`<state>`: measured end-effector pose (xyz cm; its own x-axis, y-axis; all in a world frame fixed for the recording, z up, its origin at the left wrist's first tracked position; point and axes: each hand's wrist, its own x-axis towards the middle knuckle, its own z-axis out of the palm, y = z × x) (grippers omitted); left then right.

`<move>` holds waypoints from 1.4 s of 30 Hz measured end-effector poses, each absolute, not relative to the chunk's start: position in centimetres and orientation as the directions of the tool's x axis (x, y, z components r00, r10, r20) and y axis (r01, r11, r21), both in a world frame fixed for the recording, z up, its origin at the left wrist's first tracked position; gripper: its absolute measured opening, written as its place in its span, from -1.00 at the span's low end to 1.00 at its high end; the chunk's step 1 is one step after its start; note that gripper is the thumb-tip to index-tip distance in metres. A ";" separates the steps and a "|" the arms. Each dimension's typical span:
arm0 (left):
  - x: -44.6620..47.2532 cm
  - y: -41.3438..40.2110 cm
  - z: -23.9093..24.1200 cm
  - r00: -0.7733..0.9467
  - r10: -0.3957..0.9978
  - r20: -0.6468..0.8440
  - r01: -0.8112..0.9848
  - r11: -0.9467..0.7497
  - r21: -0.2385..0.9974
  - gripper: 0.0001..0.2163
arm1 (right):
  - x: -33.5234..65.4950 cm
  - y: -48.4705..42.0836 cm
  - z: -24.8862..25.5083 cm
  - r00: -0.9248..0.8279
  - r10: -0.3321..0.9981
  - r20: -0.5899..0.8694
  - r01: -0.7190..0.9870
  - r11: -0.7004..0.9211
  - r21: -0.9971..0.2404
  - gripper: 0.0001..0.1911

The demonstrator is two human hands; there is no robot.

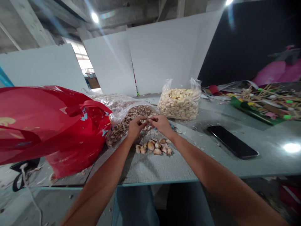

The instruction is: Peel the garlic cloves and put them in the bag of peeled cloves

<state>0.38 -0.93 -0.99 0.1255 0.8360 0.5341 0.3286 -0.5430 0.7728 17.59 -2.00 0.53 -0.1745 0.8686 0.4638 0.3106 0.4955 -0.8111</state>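
My left hand [135, 126] and my right hand [161, 124] meet over the table, fingertips pinched together around a small pale garlic clove [146, 121], most of it hidden by the fingers. Just below them on the table lies a small group of unpeeled garlic cloves [151, 145]. Behind and to the left of my hands, dry brown garlic skins [124, 125] spill from a clear plastic bag. A clear bag of peeled garlic cloves [180, 104] stands upright beyond my right hand.
A large red plastic bag [77, 125] bulges at the left. To the right lies a black phone [232, 142], with thin sticks and coloured scraps [265, 100] behind it. Bits of skin dot the grey table [188, 164]. White panels [164, 53] stand behind.
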 end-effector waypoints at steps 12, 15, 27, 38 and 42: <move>1.1 -2.1 0.1 0.143 0.864 0.482 0.334 -0.501 0.798 -0.71 | 17.4 -2.6 0.5 -0.122 0.831 0.543 0.517 0.520 -0.680 -0.86; 1.3 -2.4 0.3 0.168 0.865 0.473 0.312 -0.502 0.806 -0.69 | 17.6 -2.6 0.5 -0.119 0.833 0.541 0.520 0.517 -0.680 -0.88; 0.5 -1.6 -0.4 0.159 0.846 0.510 0.357 -0.530 0.769 -0.69 | 17.4 -2.4 0.3 -0.149 0.806 0.573 0.400 0.579 -0.711 -0.81; 0.3 -1.4 -0.6 0.179 0.824 0.537 0.380 -0.562 0.735 -0.73 | 17.6 -2.3 0.2 -0.165 0.819 0.550 0.437 0.561 -0.703 -0.80; 0.2 -1.2 -0.7 0.160 0.839 0.519 0.367 -0.539 0.758 -0.71 | 17.5 -2.3 0.2 -0.183 0.814 0.551 0.426 0.570 -0.702 -0.81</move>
<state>0.22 -1.20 -0.71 0.1596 0.8395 0.5194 0.3674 -0.5389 0.7580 17.55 -2.30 0.19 -0.1826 0.8145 0.5507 0.4257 0.5704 -0.7024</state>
